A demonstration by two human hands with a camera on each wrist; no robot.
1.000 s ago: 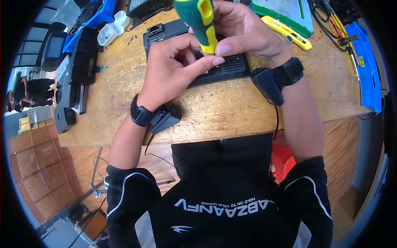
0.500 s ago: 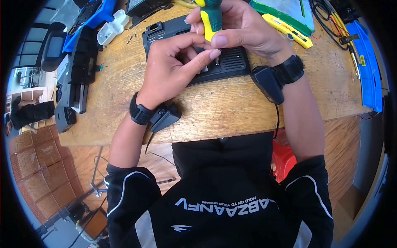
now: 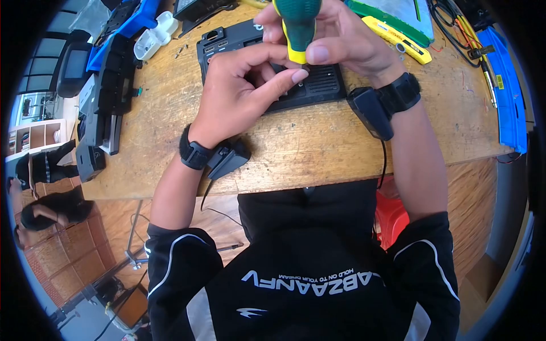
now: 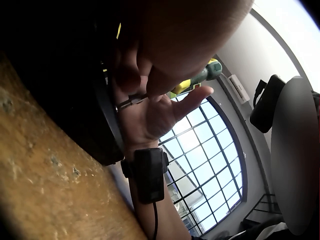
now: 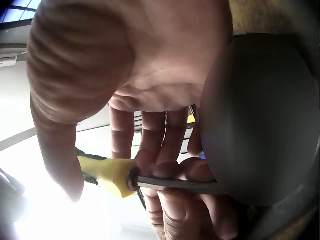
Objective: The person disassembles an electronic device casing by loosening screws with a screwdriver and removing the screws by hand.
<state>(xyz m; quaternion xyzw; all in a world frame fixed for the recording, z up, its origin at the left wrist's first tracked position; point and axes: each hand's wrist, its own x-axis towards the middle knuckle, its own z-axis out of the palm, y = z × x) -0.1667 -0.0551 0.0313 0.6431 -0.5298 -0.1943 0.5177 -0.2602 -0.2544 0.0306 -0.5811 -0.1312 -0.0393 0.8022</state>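
The right hand (image 3: 364,48) pinches the green-and-yellow handle of a screwdriver (image 3: 301,25) between thumb and fingers; the left hand (image 3: 233,94) pinches its metal shaft (image 5: 170,184). The screwdriver is above a black vented electronics housing (image 3: 330,88), on the far middle of the wooden table (image 3: 284,162). A yellow utility knife (image 3: 396,40) lies far right, a white plastic case (image 3: 153,38) far left.

The screwdriver (image 3: 301,25) is green and yellow, the device (image 3: 327,88) black.
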